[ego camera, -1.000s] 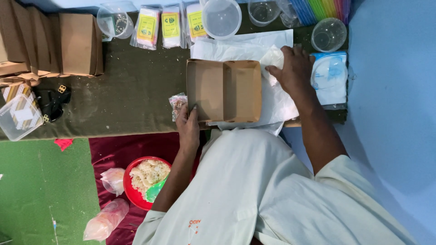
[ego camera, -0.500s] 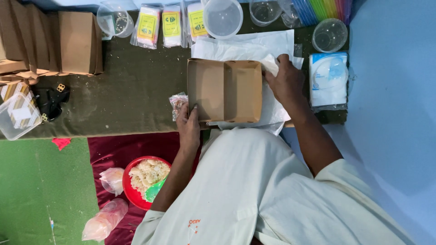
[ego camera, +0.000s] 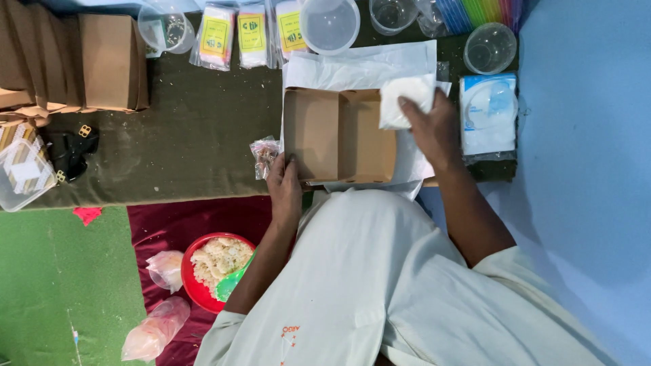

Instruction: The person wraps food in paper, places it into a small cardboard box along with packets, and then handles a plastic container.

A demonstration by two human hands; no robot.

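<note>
An open brown cardboard food box [ego camera: 339, 135] with two compartments lies on white paper sheets [ego camera: 359, 68] on a dark green cloth. My left hand [ego camera: 283, 184] rests on the box's near left edge, fingers pressing it, beside a small clear snack packet [ego camera: 263, 154]. My right hand [ego camera: 434, 129] holds a folded white paper piece [ego camera: 404, 100] over the box's right far corner.
Folded brown boxes [ego camera: 102, 61] stand at the far left. Yellow-labelled packets [ego camera: 251, 30], clear tubs [ego camera: 329, 24] and cups [ego camera: 489, 47] line the far edge. A pack of lids [ego camera: 488, 115] lies at right. A red bowl of rice [ego camera: 213, 268] sits below.
My right hand lifted a white paper piece off the stack and brought it left over the box's right corner. The left hand stayed on the box.
</note>
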